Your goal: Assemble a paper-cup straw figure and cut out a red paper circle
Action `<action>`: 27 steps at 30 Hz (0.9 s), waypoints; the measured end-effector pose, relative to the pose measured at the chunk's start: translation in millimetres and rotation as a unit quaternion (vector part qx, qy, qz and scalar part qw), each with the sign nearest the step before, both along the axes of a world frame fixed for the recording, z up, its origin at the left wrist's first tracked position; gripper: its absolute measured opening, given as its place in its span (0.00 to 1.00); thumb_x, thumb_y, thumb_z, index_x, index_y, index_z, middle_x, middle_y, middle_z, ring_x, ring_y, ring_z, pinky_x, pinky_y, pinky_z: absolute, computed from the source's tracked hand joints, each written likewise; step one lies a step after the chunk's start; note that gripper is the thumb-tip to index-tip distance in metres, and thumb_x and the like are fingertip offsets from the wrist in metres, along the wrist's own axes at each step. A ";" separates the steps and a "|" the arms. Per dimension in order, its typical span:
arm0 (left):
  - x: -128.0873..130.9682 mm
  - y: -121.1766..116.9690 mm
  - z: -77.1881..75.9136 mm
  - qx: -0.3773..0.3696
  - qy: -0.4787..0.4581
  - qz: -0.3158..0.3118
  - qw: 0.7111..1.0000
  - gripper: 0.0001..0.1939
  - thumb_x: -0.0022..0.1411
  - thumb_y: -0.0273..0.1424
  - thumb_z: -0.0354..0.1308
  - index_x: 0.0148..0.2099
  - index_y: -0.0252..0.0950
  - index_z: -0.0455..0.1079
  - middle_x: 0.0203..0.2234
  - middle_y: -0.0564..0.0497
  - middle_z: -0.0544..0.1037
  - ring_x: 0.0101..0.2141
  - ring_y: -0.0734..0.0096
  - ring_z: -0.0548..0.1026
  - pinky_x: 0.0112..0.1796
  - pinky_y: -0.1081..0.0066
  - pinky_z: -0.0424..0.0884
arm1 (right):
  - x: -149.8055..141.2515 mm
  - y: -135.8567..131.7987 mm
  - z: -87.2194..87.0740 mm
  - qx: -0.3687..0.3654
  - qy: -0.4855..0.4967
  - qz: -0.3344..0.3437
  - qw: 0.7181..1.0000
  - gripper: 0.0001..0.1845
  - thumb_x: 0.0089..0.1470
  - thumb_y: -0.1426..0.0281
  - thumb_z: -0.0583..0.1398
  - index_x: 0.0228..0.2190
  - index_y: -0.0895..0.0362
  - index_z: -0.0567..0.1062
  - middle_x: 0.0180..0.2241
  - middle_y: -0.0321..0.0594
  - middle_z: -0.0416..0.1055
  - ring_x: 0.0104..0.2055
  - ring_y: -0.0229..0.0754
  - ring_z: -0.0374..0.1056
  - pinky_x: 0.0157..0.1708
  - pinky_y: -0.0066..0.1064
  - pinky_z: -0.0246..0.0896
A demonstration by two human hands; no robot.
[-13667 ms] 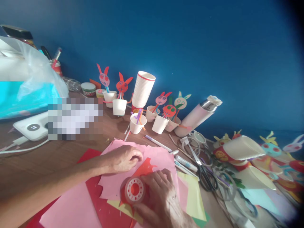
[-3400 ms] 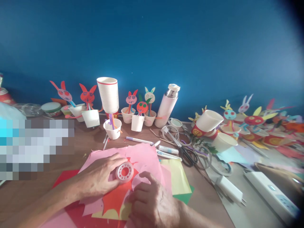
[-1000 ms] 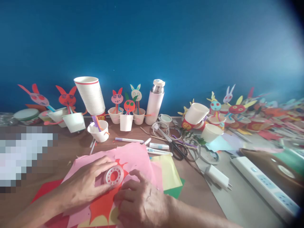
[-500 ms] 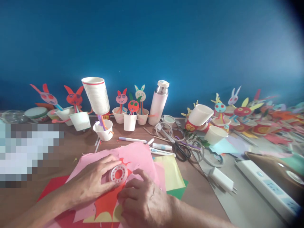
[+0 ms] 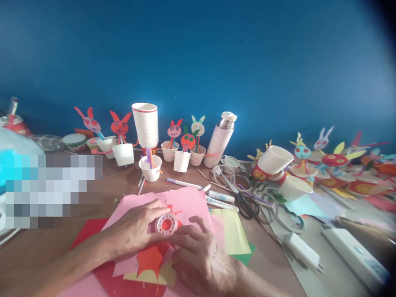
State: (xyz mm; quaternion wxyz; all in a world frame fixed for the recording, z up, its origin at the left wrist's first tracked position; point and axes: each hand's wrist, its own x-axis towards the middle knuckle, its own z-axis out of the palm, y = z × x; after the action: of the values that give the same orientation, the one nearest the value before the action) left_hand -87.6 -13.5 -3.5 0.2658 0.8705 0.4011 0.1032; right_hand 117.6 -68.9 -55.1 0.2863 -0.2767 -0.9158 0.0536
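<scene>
A white plastic ring with holes round its face (image 5: 160,225) lies over orange-red paper. My left hand (image 5: 140,225) grips the ring between thumb and fingers. From the right, my right hand (image 5: 207,253) reaches the ring's lower edge, its index finger raised and the other fingers curled in. What those fingers hold, if anything, is hidden. Under both hands is a cut orange-red paper piece (image 5: 151,260) with pointed edges. It rests on pink paper (image 5: 182,198), with a yellow piece (image 5: 167,275) and a red sheet (image 5: 114,280) below.
Behind the paper stand a cup with coloured strips (image 5: 150,173), a tall cup stack (image 5: 145,128), rabbit-faced paper cups (image 5: 182,161) and a tilted flask (image 5: 219,140). Pens (image 5: 184,184), black-handled scissors (image 5: 247,204) and cables lie right of them. A charger (image 5: 301,249) and power strip (image 5: 355,255) are nearer.
The view has swung left, so everything sits further right. My right fingers have moved up to the ring's lower edge. My left hand still grips the ring.
</scene>
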 end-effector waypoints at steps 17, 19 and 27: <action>-34.8 40.3 -1.5 -0.090 -0.067 0.043 0.993 0.19 0.62 0.35 0.48 0.54 0.37 0.67 0.39 0.48 0.77 0.38 0.67 0.74 0.39 0.70 0.69 | -7.5 11.8 -22.0 0.076 0.016 -0.059 0.995 0.01 0.52 0.72 0.57 0.28 0.54 0.67 0.41 0.34 0.74 0.43 0.42 0.67 0.54 0.42 0.46; -36.8 42.8 1.9 -0.072 -0.086 0.031 0.993 0.17 0.63 0.33 0.46 0.50 0.35 0.70 0.42 0.48 0.78 0.41 0.67 0.74 0.42 0.71 0.68 | -5.5 13.5 -23.6 0.085 0.019 -0.066 0.994 0.03 0.53 0.72 0.56 0.28 0.54 0.67 0.41 0.34 0.75 0.43 0.42 0.68 0.53 0.42 0.47; -37.2 39.1 9.4 -0.036 -0.104 -0.020 0.994 0.15 0.60 0.29 0.49 0.45 0.37 0.73 0.40 0.48 0.80 0.36 0.67 0.76 0.35 0.72 0.68 | -0.3 18.9 -20.2 0.130 -0.026 -0.028 0.991 0.05 0.51 0.75 0.55 0.26 0.54 0.68 0.39 0.36 0.76 0.41 0.43 0.70 0.49 0.39 0.54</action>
State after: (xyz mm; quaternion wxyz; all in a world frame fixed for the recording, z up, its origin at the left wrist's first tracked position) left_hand -124.8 25.5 5.9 0.3394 0.8528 0.3573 0.1728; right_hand 117.4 -50.0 -75.3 0.2974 -0.2643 -0.9139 -0.0812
